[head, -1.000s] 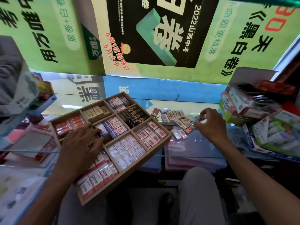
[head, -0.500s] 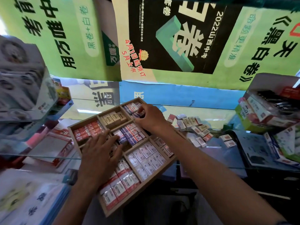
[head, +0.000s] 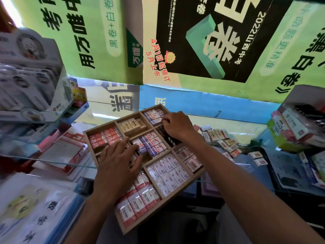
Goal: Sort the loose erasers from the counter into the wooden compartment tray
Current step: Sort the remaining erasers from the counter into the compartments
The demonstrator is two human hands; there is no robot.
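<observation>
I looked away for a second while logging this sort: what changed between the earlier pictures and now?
The right hand left the loose erasers on the glass counter and moved left to the far compartments of the wooden compartment tray, fingers curled at the top-right one; whether it grips an eraser is hidden. The left hand stayed flat on the tray.

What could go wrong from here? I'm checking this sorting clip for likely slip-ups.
1. The wooden tray juts past the glass counter's front edge; only the left hand presses on it, so it might tip if released.
2. The right hand works at the far compartments; its forearm could brush packed erasers loose.
3. Loose erasers lie scattered beside the tray and could be knocked off.
</observation>
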